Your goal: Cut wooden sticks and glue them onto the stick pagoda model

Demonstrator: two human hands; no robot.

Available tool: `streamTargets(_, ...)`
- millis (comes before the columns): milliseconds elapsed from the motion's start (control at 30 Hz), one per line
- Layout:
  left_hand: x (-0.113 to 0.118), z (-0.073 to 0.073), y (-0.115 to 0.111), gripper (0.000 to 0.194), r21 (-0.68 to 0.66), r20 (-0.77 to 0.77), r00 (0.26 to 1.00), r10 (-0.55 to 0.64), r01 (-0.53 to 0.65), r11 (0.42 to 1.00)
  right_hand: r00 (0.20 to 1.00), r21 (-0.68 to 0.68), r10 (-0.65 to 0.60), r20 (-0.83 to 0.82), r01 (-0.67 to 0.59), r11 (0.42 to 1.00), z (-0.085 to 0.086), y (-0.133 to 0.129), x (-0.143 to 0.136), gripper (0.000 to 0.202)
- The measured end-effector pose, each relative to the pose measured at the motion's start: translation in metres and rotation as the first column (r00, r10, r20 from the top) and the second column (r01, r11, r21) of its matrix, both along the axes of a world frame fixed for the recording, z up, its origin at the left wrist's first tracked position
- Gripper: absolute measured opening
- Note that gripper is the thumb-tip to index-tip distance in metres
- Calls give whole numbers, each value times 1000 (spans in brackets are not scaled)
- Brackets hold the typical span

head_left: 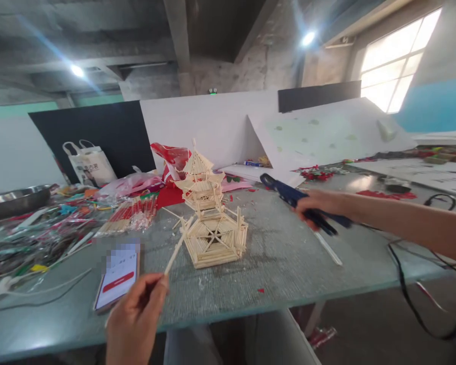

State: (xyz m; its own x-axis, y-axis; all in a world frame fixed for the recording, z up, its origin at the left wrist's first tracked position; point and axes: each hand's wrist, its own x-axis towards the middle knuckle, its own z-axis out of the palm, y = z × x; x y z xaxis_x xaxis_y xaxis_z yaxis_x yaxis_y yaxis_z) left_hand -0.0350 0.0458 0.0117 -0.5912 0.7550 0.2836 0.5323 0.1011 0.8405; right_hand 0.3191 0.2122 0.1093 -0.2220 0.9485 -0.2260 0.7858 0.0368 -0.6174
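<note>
While your left fingers (159, 290) pinch a stick (177, 251) near the phone (117, 279) and your right fingers (307, 204) grip the blue tool (283, 189), clutter (66, 223) lies beside the metal bowl (19, 204).

We see a grey-green table (285, 276) with a ribbed surface. Between our hands stands a pale wooden-stick pagoda model (215, 238). Just beside our left hand (139, 314) lies a white-screened phone with a red button (118, 279); beyond it are red-and-tan stick bundles (131, 213) and mixed plastic-wrapped scraps (61, 218). Near our right hand (315, 205) lies a translucent white stick (329, 248).
</note>
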Motion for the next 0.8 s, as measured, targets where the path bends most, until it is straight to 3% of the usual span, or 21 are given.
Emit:
streamTargets(33,-4,4,3,28,-1,-83,995,62,-63,998,999,-85,27,-19,-28,996,-5,-21,4,39)
streamTargets(67,-8,8,7,24,1,-174,979,109,-110,994,988,-219,64,-139,-94,971,-9,-42,3,32)
streamTargets(133,-16,17,17,19,-13,-334,934,122,-134,991,958,-405,45,-284,-162,900,-16,-82,-11,23)
streamTargets(267,-29,30,34,17,-18,-517,854,59,-80,997,969,-634,77,-237,-214,743,-14,-134,-82,15)
streamTargets(400,-41,38,34,17,-5,-624,781,13,-21,1000,953,-559,211,-218,-299,773,-15,-129,-159,15)
streamTargets(500,-49,42,27,17,-45,-646,763,-6,-30,999,916,-447,326,-232,-398,801,-27,-109,-195,19)
streamTargets(633,-57,43,20,18,-81,-646,763,-12,-54,995,911,-437,347,-225,-412,799,-38,-93,-214,17)
streamTargets(800,-59,39,20,19,-42,-648,761,-2,-33,999,912,-437,365,-185,-409,801,-27,-94,-220,15)
